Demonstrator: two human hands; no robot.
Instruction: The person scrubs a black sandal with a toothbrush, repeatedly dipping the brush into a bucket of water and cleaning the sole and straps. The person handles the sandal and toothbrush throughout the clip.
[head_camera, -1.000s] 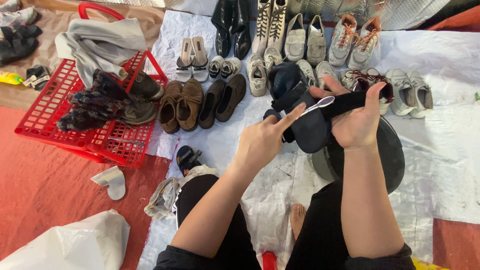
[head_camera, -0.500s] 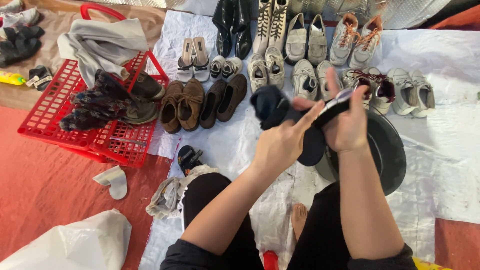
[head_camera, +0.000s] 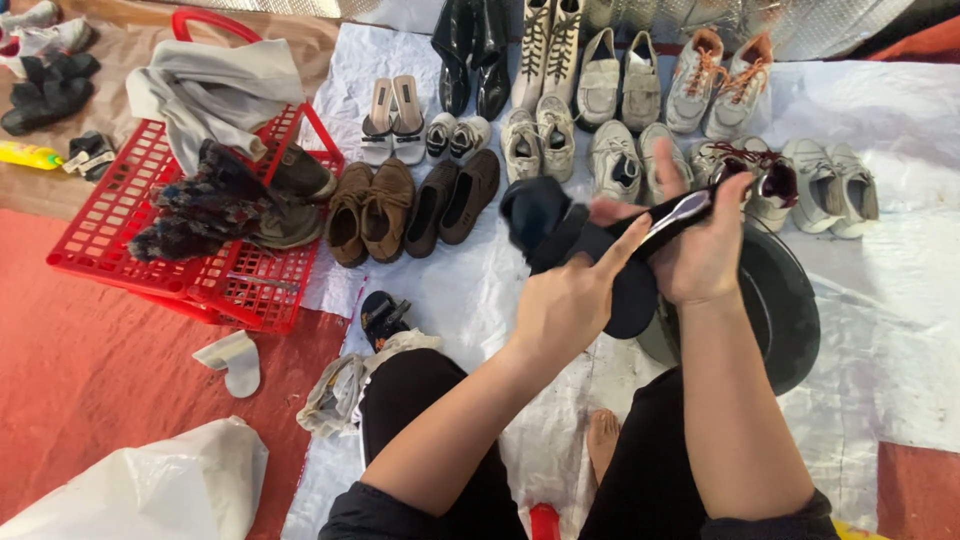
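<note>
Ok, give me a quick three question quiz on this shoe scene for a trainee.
1. True or false: both hands grip the black shoe.
2. Which thing holds the fuzzy dark boots? A) red basket B) white bag C) black round basin
3. What colour are the laces on the pair of sneakers at the top right?

Key: 1 true: left hand and right hand both hold it. 2 A. 3 orange.
</note>
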